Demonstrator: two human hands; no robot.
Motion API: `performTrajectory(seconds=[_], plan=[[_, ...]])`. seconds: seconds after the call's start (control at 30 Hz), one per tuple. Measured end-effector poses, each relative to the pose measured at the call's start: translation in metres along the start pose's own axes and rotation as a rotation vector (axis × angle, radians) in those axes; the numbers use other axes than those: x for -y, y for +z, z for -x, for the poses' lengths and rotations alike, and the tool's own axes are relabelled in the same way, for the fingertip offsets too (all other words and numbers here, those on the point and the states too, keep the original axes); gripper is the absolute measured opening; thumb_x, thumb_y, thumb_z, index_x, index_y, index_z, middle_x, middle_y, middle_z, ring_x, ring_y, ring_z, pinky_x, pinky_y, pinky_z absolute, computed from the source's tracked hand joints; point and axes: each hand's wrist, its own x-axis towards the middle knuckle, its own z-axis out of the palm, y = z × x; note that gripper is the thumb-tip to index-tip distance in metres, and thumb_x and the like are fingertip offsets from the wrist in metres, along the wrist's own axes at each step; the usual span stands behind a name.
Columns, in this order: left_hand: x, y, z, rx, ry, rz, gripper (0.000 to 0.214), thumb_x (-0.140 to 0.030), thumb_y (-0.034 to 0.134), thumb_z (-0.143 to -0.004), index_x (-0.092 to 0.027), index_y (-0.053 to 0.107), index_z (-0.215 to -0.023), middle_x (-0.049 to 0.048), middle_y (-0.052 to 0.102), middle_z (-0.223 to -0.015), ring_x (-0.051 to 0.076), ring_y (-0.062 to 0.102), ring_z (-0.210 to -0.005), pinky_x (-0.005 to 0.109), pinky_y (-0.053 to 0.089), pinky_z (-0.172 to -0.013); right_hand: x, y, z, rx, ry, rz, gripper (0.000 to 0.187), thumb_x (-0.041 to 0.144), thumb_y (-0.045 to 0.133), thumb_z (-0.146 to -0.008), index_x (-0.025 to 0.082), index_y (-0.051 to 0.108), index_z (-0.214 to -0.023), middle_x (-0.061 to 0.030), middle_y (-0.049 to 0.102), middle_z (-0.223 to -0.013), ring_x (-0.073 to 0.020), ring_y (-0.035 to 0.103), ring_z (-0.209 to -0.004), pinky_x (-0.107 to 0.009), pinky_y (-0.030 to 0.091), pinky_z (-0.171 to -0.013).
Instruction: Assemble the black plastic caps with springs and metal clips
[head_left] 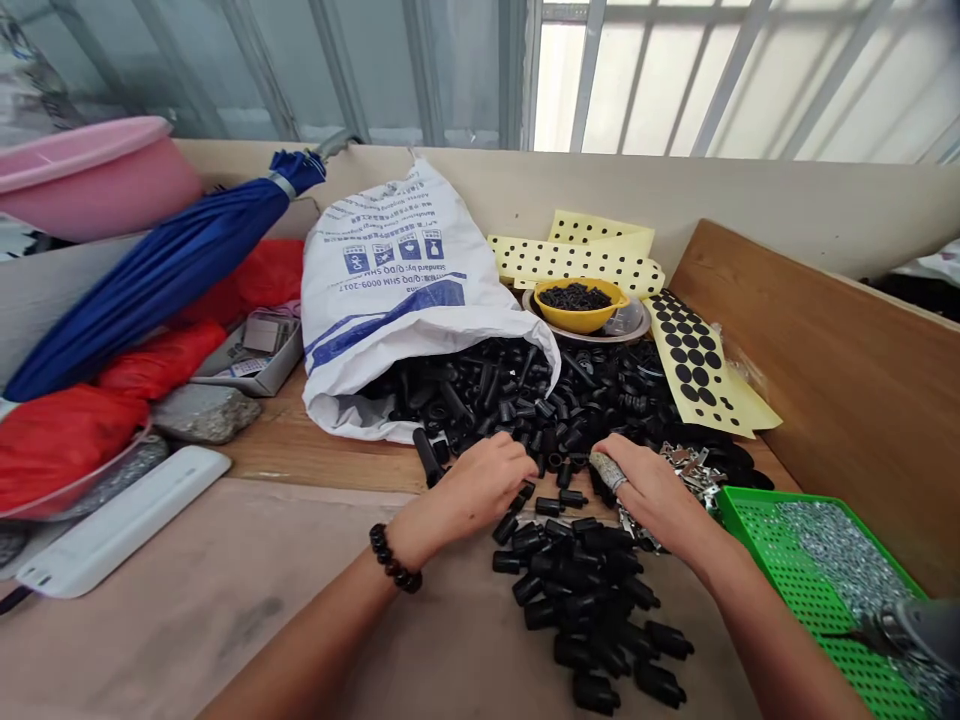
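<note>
My left hand [489, 482], a dark bead bracelet at its wrist, is closed with curled fingers at the near edge of a heap of black plastic parts [480, 390]. What it holds, if anything, is hidden. Across from it my right hand [643, 487] is also closed over the heap's edge, with a covering wrapped round one finger; its fingertips are out of clear sight. Between and below the hands lies a loose pile of short black cylindrical pieces [577, 575] with narrow tips. Small metal clips [694, 475] lie beside the right hand.
A white woven sack [405, 240] spills the heap. Behind stand a yellow bowl [581, 310] and sticker sheets [686, 360]. On the right are a green tray [806, 600] of small metal pieces and a wooden board [817, 370]. A blue umbrella [165, 270] and white power strip [124, 520] lie left.
</note>
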Motion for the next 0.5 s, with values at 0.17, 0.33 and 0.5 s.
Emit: performTrajectory(seconds=[0.17, 0.33, 0.5], plan=[[0.000, 0.016, 0.012, 0.098, 0.041, -0.201, 0.012, -0.007, 0.052, -0.082, -0.019, 0.056, -0.080, 0.0028, 0.056, -0.081, 0.019, 0.046, -0.081, 0.030, 0.035, -0.066, 0.002, 0.004, 0.006, -0.002, -0.033, 0.001, 0.021, 0.012, 0.033, -0.084, 0.020, 0.052, -0.086, -0.0029, 0.058, -0.082, -0.0177, 0.052, -0.075, -0.028, 0.035, -0.066], [0.003, 0.022, 0.006, 0.082, 0.046, -0.190, 0.014, -0.006, 0.050, -0.082, -0.016, 0.054, -0.072, 0.0043, 0.056, -0.077, 0.020, 0.046, -0.080, 0.032, 0.035, -0.068, 0.004, 0.007, 0.013, 0.004, -0.039, 0.009, 0.022, 0.005, 0.034, -0.078, 0.020, 0.050, -0.082, -0.0028, 0.057, -0.080, -0.0177, 0.051, -0.073, -0.028, 0.035, -0.065], [0.003, 0.012, 0.003, 0.020, -0.016, -0.008, 0.011, -0.011, 0.052, -0.082, -0.016, 0.058, -0.089, 0.0032, 0.061, -0.085, 0.018, 0.050, -0.086, 0.027, 0.040, -0.076, 0.010, 0.013, 0.024, -0.029, -0.103, -0.022, 0.033, 0.001, 0.034, -0.073, 0.019, 0.052, -0.094, -0.0049, 0.058, -0.087, -0.0199, 0.051, -0.082, -0.033, 0.036, -0.074]])
